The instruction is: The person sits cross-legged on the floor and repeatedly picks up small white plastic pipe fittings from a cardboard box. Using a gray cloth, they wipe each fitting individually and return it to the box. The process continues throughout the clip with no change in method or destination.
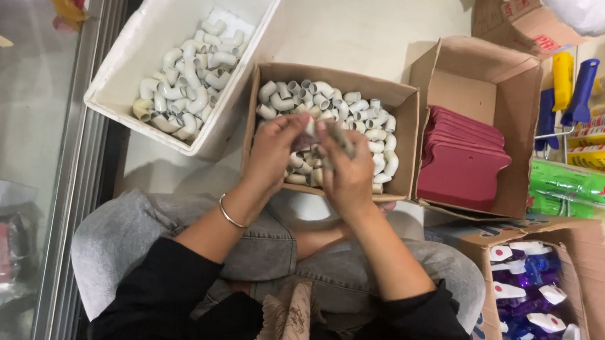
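My left hand (274, 150) and my right hand (345, 173) meet over a cardboard box (405, 120) full of small white pipe elbows (363, 117). The left hand pinches a white elbow fitting (310, 126) at its fingertips. The right hand grips a greyish cloth or rag (338, 137) pressed against that fitting. A thin metal bangle (230, 214) sits on my left wrist. Both hands hover just above the box's near half, hiding the fittings beneath them.
A white plastic bin (161, 11) with larger white pipe elbows (188, 77) stands at the upper left. To the right is a carton of dark red flat pieces (459, 156), and a box of spray bottles (535, 300) sits lower right. Packaged goods (596, 134) line the right edge. My knees in grey trousers (275, 253) are below.
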